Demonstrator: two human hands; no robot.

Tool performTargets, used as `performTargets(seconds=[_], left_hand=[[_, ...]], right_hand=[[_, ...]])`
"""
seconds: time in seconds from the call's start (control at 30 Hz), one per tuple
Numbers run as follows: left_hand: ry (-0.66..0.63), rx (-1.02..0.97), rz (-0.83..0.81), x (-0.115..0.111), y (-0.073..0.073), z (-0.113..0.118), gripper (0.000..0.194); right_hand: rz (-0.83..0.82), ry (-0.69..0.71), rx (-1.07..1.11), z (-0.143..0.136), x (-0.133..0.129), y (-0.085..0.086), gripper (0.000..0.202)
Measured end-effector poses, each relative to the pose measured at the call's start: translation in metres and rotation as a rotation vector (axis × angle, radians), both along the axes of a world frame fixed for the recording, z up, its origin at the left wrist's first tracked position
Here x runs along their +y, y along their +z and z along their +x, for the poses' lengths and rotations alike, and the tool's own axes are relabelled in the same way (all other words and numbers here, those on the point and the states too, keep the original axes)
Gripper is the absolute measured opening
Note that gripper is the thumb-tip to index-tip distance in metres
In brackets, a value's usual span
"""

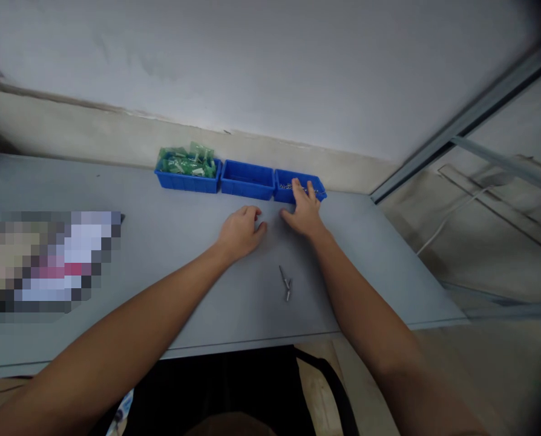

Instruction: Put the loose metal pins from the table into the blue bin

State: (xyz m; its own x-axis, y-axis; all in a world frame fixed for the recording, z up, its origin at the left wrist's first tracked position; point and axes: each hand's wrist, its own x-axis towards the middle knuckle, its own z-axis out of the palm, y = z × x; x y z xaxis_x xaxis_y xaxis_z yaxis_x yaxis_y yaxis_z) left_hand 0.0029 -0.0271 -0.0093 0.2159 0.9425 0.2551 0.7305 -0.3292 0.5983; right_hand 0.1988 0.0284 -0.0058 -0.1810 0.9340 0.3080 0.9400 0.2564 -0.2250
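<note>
My right hand point(305, 213) reaches over the front edge of the right-hand blue bin point(316, 184), fingers apart with nothing visible in them. Small shiny metal parts point(285, 186) lie inside that bin, partly hidden by my fingers. My left hand point(241, 232) is over the table in front of the middle blue bin point(247, 189), fingers loosely curved, thumb apart, nothing seen in it. Between my forearms, a few slim metal pieces point(285, 283), one with a thin pointed end, lie on the grey table point(234, 303); their exact kind is unclear.
Green plastic packets point(187, 162) fill the left-hand blue bin point(187, 183). A pixelated, flat-looking item point(66, 260) lies at the table's left. The wall point(252, 72) rises behind the bins, and a metal frame point(452, 142) stands at the right.
</note>
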Motion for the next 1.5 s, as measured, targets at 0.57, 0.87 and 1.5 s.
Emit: performTargets(seconds=[0.57, 0.87, 1.5], left_hand=[[-0.086, 0.049, 0.06, 0.001, -0.002, -0.003, 0.015], [-0.082, 0.047, 0.066, 0.002, -0.003, -0.005, 0.016], [-0.14, -0.004, 0.082, 0.003, -0.004, -0.006, 0.016]], right_hand=[[-0.195, 0.233, 0.294, 0.008, -0.023, 0.023, 0.022], [-1.066, 0.492, -0.111, -0.009, -0.056, 0.049, 0.023], [-0.594, 0.277, -0.018, -0.02, -0.057, 0.037, 0.018]])
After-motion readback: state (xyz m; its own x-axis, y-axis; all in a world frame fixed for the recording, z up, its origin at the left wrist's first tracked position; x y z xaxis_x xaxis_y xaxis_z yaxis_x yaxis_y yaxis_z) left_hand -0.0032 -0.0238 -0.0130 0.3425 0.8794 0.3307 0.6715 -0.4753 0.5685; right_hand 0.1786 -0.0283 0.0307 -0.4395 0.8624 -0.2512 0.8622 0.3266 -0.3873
